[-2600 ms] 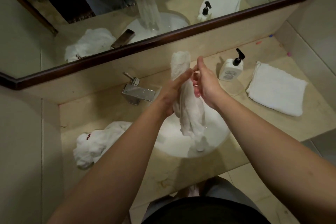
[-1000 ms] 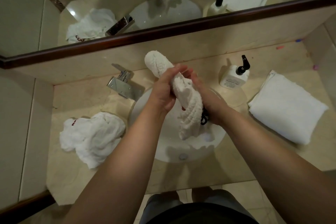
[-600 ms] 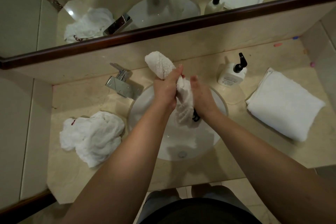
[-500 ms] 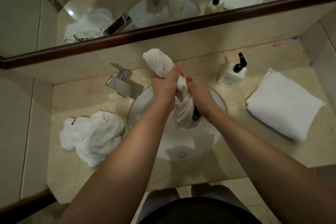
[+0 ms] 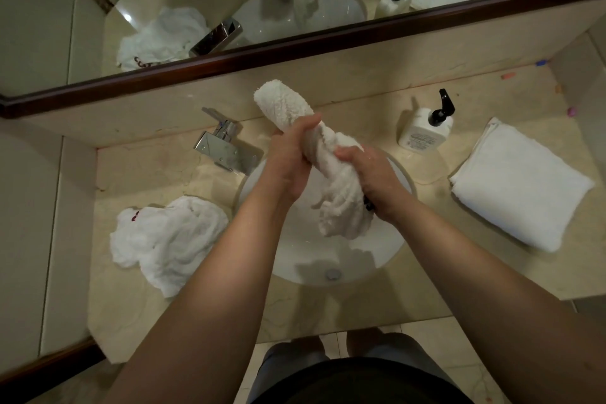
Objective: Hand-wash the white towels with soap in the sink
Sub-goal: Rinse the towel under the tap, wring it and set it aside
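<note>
**Towel wrung over the sink**

A rolled white towel was held above the sink, tilted from upper left to lower right; its upper end stood free above the left hand, and its lower end hung bunched over the basin. The left hand's fingers were curled, pressed together, round the towel's upper part; the right hand was wrapped round the lower part, fingers close together and thumb across the cloth; a dark band was seen at the right wrist. A crumpled towel with small red marks, too small to be read, lay on the counter left of the sink; a folded towel lay to the right. A soap bottle with a black pump stood between sink and folded towel; its label print was seen but could not be read. A chrome tap stood at the sink's upper left; the scene was repeated in the mirror.
</note>
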`<action>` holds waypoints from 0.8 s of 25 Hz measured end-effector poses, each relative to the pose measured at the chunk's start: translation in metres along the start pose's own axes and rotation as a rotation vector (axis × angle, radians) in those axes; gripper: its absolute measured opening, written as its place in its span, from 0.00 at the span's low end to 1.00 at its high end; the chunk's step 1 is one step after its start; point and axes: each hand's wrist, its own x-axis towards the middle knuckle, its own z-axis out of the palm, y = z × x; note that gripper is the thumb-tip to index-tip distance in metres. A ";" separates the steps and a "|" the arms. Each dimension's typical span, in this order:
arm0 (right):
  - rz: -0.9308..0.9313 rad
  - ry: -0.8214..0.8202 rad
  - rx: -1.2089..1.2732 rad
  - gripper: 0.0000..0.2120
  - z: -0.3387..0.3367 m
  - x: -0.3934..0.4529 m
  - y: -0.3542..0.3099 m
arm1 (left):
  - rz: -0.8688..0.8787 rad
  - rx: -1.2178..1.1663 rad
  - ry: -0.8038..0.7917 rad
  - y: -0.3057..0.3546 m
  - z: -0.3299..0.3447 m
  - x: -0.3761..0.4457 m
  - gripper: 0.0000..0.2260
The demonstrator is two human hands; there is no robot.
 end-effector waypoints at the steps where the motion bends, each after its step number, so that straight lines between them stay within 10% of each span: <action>1: 0.051 -0.012 0.080 0.14 -0.002 0.003 -0.001 | 0.011 -0.027 -0.132 0.002 -0.007 -0.001 0.15; 8: 0.248 -0.236 0.351 0.21 0.004 0.006 -0.016 | -0.003 -0.066 -0.361 0.005 -0.008 0.009 0.12; 20: -0.025 0.183 -0.355 0.29 0.034 0.019 0.010 | -0.225 -0.099 0.312 -0.007 0.006 0.012 0.14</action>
